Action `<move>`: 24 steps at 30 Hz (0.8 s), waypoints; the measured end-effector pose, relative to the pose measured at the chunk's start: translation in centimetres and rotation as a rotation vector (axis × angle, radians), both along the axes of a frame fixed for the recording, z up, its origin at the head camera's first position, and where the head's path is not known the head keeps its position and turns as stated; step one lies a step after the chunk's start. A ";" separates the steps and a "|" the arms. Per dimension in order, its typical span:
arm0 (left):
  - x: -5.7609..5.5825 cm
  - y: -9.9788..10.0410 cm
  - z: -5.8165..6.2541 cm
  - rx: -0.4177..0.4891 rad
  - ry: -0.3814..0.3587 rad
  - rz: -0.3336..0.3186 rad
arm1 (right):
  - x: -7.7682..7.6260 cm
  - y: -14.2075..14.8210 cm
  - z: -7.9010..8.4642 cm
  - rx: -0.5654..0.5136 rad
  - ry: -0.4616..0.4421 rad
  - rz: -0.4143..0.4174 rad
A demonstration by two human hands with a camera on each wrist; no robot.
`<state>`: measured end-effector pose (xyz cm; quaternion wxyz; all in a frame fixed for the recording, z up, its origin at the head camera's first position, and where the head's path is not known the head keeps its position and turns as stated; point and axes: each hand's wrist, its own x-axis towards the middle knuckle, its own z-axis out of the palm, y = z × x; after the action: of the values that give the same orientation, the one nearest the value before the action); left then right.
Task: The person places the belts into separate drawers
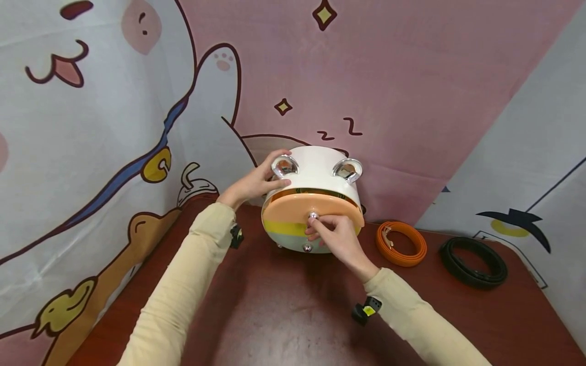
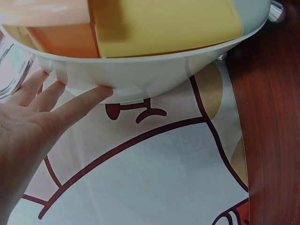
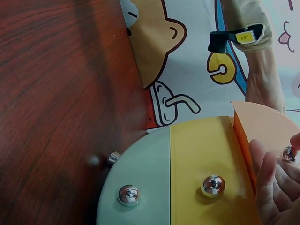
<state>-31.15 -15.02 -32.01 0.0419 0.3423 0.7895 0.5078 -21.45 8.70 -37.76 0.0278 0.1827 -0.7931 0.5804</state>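
A round white drawer box [image 1: 316, 165] with two shiny silver ear-shaped rings stands at the back of the table. Its front carries an orange drawer [image 1: 288, 206] on top, then a yellow drawer [image 3: 187, 161] and a pale green drawer [image 3: 140, 164], with silver knobs. The orange drawer juts out past the yellow one, leaving a dark gap above it. My right hand [image 1: 341, 239] pinches the orange drawer's knob [image 3: 288, 153] between thumb and finger. Spread over the box's upper left side, beside one ear, my left hand [image 1: 256, 180] touches the white shell with extended fingers.
To the right of the box lie a coiled orange belt [image 1: 418, 249] and a coiled black belt [image 1: 476, 279] on the dark red-brown table [image 1: 284, 315]. A cartoon-printed cloth [image 1: 403, 91] hangs close behind the box and along the left side.
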 end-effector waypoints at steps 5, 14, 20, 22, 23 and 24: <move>0.0 0.0 0.1 -0.008 -0.004 0.011 | -0.4 -0.1 0.1 0.003 -0.010 -0.012; 0.1 0.1 0.3 -0.001 -0.022 0.021 | -1.1 -0.2 0.2 0.003 -0.024 -0.029; 0.1 0.2 0.1 0.004 -0.031 0.003 | -1.3 -0.2 0.2 0.011 -0.038 -0.039; 0.2 0.1 0.0 0.002 -0.039 0.008 | -1.2 -0.3 0.5 0.004 -0.050 -0.033; 0.3 0.1 0.0 0.001 -0.042 0.011 | -1.2 -0.4 0.6 0.001 -0.052 -0.029; 0.4 0.0 0.0 -0.003 -0.045 0.018 | -1.3 -0.5 0.6 -0.004 -0.055 -0.026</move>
<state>-30.79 -15.01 -31.98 0.0555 0.3234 0.7922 0.5145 -22.79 8.22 -37.18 0.0137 0.1562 -0.7948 0.5863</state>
